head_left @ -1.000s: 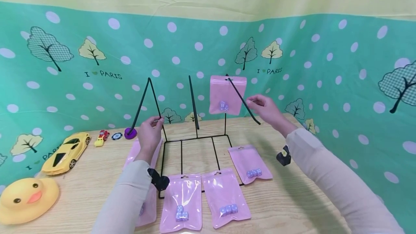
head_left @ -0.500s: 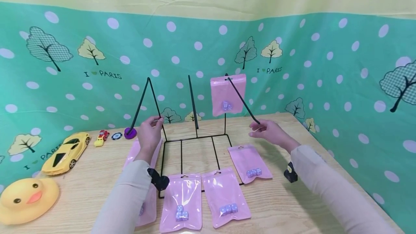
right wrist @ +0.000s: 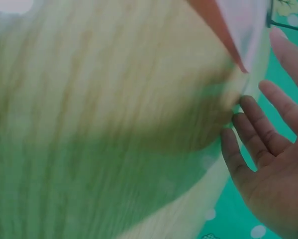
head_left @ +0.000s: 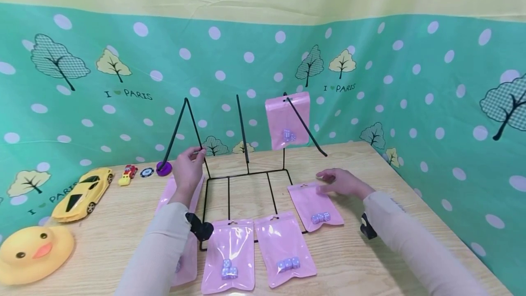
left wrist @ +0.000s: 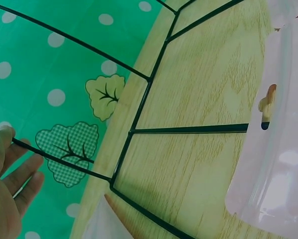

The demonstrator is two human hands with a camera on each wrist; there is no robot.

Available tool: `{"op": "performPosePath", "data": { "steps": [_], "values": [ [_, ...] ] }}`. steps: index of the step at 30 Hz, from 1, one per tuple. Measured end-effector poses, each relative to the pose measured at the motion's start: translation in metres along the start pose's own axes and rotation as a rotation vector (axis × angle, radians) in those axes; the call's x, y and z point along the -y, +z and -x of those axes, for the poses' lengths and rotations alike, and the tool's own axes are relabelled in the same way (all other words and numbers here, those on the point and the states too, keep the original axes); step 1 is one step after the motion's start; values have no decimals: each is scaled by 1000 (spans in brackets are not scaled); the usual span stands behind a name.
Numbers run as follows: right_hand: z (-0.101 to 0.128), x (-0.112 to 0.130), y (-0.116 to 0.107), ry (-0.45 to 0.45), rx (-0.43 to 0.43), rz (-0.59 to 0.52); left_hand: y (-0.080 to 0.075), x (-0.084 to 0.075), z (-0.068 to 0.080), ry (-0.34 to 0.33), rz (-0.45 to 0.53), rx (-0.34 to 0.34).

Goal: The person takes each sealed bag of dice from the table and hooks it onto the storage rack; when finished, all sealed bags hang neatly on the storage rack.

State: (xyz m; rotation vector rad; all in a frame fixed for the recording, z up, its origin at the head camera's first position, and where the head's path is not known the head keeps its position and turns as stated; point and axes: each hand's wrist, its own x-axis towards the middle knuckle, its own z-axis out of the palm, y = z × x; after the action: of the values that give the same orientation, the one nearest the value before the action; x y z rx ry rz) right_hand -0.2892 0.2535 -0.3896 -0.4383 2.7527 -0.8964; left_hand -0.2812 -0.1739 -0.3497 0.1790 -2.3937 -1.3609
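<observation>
Pinching the rack's (head_left: 246, 175) left wire prong with my left hand (head_left: 188, 171), I hold my right hand (head_left: 341, 182) flat, fingers straight, over the top edge of a pink bag (head_left: 315, 206) lying at the rack's right side, another bag (head_left: 286, 120) hanging from the rack's right prong.

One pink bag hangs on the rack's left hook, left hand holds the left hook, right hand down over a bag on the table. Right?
Not quite. The hanging pink bag is on the rack's right hook, as the head view shows. The left hand holds the left hook; the right hand is over a bag on the table.
</observation>
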Motion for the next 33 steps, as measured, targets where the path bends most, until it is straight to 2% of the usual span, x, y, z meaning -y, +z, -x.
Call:
{"op": "performPosePath", "data": {
  "steps": [5,9,19,28,33],
  "values": [
    [0,3,5,-41,26,91,-1,0,0,-10,-2,2],
    [0,10,7,-28,45,140,-1,1,0,-16,-1,2],
    [-3,18,7,35,84,154,0,1,0,-8,1,2],
    [-8,32,3,-13,136,241,-1,2,-1,-3,-3,5],
    [-11,38,1,26,177,260,0,2,-1,1,-1,2]
  ]
}}
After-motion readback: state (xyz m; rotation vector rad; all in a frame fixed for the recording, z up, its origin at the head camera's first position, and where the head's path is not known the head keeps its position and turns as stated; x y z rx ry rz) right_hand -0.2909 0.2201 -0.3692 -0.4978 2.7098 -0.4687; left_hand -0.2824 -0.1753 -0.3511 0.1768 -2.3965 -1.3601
